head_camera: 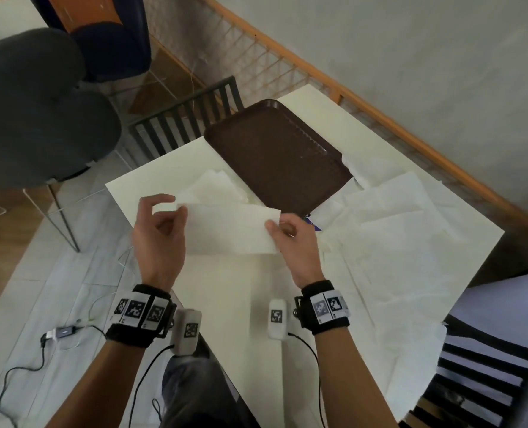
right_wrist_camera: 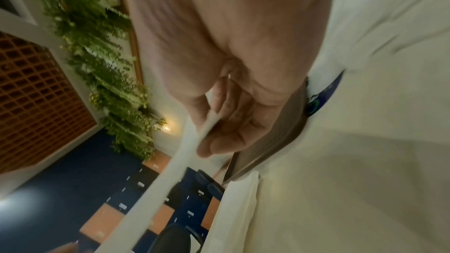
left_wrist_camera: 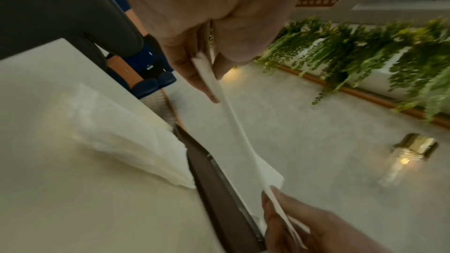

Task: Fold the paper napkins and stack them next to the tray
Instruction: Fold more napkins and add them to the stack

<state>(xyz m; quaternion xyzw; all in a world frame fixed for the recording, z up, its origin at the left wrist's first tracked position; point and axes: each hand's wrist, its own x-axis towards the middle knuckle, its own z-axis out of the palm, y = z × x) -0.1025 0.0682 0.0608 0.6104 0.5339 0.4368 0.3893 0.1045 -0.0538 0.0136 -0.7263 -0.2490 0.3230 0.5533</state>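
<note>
A white paper napkin (head_camera: 228, 230), folded to a rectangle, hangs stretched in the air between both hands above the table. My left hand (head_camera: 160, 220) pinches its left end between thumb and fingers, and the left wrist view shows the napkin (left_wrist_camera: 219, 91) edge-on in that pinch. My right hand (head_camera: 282, 230) pinches the right end, where the napkin (right_wrist_camera: 194, 132) runs out of the fingers. A brown tray (head_camera: 275, 156) lies behind. A small stack of folded napkins (head_camera: 213, 188) sits left of the tray, seen as a stack (left_wrist_camera: 136, 141) in the left wrist view.
Several unfolded napkins (head_camera: 410, 217) are spread over the right half of the white table (head_camera: 231, 288). A dark slatted chair (head_camera: 188, 118) stands behind the table and another (head_camera: 485, 381) at the right front. The table's left edge drops to the floor.
</note>
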